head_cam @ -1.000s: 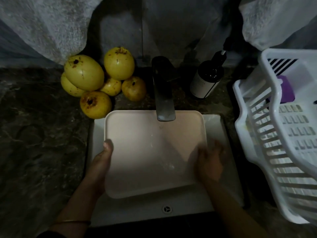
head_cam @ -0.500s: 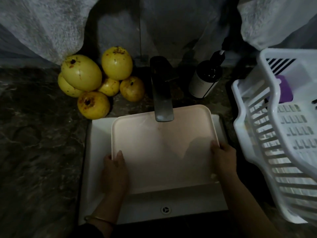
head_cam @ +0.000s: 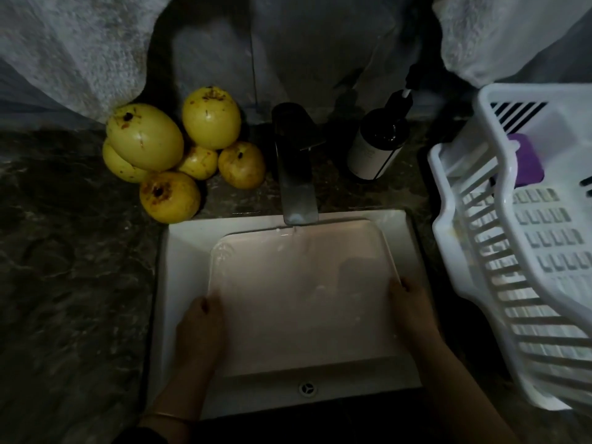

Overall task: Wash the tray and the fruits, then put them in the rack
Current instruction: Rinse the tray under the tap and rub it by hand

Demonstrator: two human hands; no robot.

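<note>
A pale pink tray [head_cam: 298, 283] lies tilted inside the white sink [head_cam: 182, 251], its far edge under the dark tap [head_cam: 296, 187]. My left hand [head_cam: 201, 331] grips the tray's left rim and my right hand [head_cam: 413, 309] grips its right rim. Water wets the tray's surface near the spout. Several dirty yellow fruits [head_cam: 173, 152] sit piled on the counter to the left of the tap. The white plastic rack [head_cam: 528, 245] stands on the right.
A dark pump bottle [head_cam: 378, 145] stands right of the tap. A purple item [head_cam: 525, 165] lies in the rack's far end. Dark marbled counter [head_cam: 73, 267] surrounds the sink. Pale cloths hang behind.
The tray has shifted right and lower in the sink. My left hand slid down its left rim, and my right hand moved from the tray's surface to grip its right rim.
</note>
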